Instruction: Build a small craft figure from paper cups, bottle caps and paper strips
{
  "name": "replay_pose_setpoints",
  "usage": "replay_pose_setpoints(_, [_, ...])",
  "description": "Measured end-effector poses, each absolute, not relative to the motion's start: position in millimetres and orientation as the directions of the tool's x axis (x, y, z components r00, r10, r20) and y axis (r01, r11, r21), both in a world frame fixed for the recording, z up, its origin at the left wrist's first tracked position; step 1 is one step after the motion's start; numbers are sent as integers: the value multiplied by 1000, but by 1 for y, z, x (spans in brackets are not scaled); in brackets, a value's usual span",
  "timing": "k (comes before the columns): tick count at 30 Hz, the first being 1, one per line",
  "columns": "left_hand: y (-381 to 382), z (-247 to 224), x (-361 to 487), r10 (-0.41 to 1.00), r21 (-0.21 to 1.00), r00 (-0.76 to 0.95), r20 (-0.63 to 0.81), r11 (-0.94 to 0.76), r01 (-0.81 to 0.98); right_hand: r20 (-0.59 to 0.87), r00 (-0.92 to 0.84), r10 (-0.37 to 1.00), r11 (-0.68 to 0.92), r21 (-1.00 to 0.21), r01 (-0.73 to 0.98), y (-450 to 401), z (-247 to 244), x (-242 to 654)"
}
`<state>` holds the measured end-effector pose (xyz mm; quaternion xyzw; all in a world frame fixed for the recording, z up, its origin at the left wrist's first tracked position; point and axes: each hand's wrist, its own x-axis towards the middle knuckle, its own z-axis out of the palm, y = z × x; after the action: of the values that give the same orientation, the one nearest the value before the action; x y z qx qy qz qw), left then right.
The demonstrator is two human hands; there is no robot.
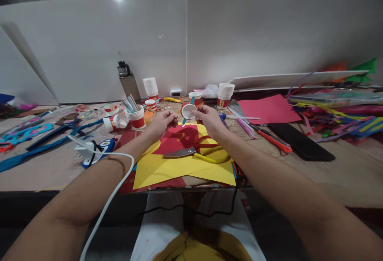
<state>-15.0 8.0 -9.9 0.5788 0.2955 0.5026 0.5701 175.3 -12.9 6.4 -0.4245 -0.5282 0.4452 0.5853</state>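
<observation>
My right hand (pixel 207 118) pinches the edge of a small round white piece (pixel 188 111) with a red rim and green strips sticking out above and below. Just left of it is my left hand (pixel 164 123), its fingers pressed together; anything between them is too small to make out. Under the hands lie red paper (pixel 167 141) and yellow paper (pixel 161 169). Scissors (pixel 181 153) with red and yellow handles rest on the papers, blades pointing left.
A cup of pens (pixel 137 118) and a tipped paper cup (pixel 111 123) are at left. Cup stacks (pixel 150 87) stand behind. A white cable (pixel 131 165) crosses my left forearm. At right are red paper (pixel 269 110), a cutter (pixel 273 139) and a black slab (pixel 302 143).
</observation>
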Motion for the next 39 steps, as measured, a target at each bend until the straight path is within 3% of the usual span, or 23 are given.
replay_pose_setpoints(5, [12,-12,-21,927,958,244,285,-284,-39,276,47,960,278,-960,-35,-12,7,176])
replay_pose_setpoints(12, [2,-7,-16,854,957,436,284,-222,-188,348,6,937,344,-928,141,-20,8,172])
replay_pose_setpoints(17, [-4,-8,-14,857,947,402,322,-295,-130,415,-76,906,419,-863,281,-28,11,168])
replay_pose_setpoints(20, [-7,-7,-12,884,950,347,312,-294,-105,427,-122,896,444,-862,245,-29,11,166])
replay_pose_setpoints(24, [-6,-2,-11,943,956,234,239,-186,-226,422,-122,899,436,-890,134,-23,9,169])
replay_pose_setpoints(28, [3,0,-16,973,923,135,188,-129,-362,375,-90,923,384,-873,299,-16,4,177])
replay_pose_setpoints(33, [11,2,-22,994,894,78,79,-36,-447,354,-170,920,387,-748,540,-17,-2,178])
replay_pose_setpoints(39, [13,3,-26,996,854,79,-37,73,-515,362,-148,921,375,-714,591,-15,-3,180])
